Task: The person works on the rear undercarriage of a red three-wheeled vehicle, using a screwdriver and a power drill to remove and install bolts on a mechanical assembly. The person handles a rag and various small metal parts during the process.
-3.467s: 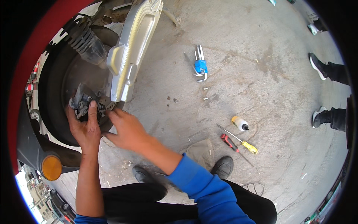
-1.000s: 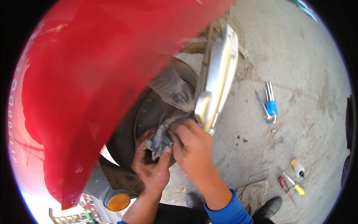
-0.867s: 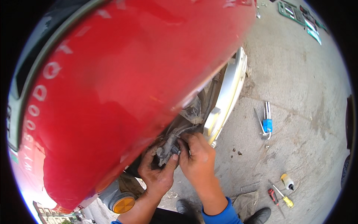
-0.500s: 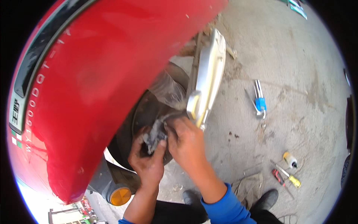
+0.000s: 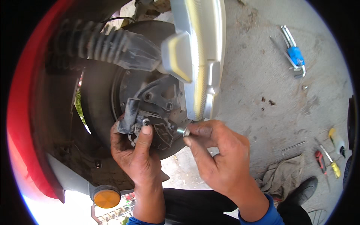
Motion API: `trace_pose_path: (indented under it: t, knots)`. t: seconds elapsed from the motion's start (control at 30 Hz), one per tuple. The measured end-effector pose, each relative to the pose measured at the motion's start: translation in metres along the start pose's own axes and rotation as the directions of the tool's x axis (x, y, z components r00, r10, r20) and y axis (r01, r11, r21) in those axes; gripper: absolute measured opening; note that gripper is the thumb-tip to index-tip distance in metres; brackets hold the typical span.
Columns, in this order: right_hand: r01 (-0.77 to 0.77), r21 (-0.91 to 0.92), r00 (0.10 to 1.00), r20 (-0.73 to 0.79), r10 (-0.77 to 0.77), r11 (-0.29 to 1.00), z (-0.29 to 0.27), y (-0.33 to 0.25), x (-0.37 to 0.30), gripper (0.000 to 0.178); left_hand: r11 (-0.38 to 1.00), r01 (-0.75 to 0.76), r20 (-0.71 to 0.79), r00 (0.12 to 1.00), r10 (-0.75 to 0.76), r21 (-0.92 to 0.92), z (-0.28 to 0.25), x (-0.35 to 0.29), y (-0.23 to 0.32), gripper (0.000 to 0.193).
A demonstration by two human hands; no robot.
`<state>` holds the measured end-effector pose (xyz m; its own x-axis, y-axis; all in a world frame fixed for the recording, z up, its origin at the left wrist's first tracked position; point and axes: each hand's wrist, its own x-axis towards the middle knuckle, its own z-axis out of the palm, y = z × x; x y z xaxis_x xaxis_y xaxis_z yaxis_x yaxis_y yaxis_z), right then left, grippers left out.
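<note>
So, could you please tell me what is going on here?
Someone is working by hand at a wheel. The left hand holds a grimy dark part; the right hand pinches a threaded bolt, apart from that part. On the ground to the right lie hex keys in a blue holder, two screwdrivers and a crumpled cloth.

Your head-worn camera, the left of a side-by-side fisheye pair, looks down at close range on your left hand (image 5: 138, 161) and right hand (image 5: 225, 157). It faces the wheel (image 5: 98, 93) and concrete ground (image 5: 251, 116), upright and unmirrored; straight edges bend toward the view's rim.
</note>
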<state>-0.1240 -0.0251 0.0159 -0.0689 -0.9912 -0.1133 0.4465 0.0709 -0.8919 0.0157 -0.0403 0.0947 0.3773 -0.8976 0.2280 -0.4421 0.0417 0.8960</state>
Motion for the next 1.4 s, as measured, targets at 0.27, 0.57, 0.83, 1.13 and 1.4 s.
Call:
trace_pose_path:
  t: [0.27, 0.57, 0.83, 1.13, 1.4]
  knots:
    - [-0.409, 0.513, 0.894, 0.058, 0.445, 0.755, 0.043, 0.013, -0.023, 0.021, 0.996, -0.02, -0.053, 0.998, 0.025, 0.089, 0.005, -0.002, -0.001, 0.041]
    - [-0.343, 0.764, 0.874, 0.045, 0.485, 0.547, 0.073, 0.01, -0.039, 0.023, 0.972, -0.049, 0.033, 0.999, 0.042, 0.228, 0.001, 0.005, 0.002, 0.049]
    - [-0.299, 0.772, 0.912, 0.058, 0.406, 0.561, 0.073, 0.012, -0.036, 0.022, 0.889, -0.128, 0.065, 0.992, 0.111, 0.439, 0.012, 0.014, 0.003, 0.036]
    - [-0.268, 0.632, 0.949, 0.044, 0.312, 0.727, 0.075, 0.022, -0.042, 0.023, 0.941, -0.099, -0.009, 0.994, 0.108, 0.323, 0.015, 0.013, 0.002, 0.033]
    - [-0.203, 0.489, 0.975, 0.02, 0.222, 0.848, 0.064, 0.011, -0.031, 0.023, 0.905, -0.129, -0.024, 0.988, 0.151, 0.405, 0.019, 0.02, 0.006, 0.039]
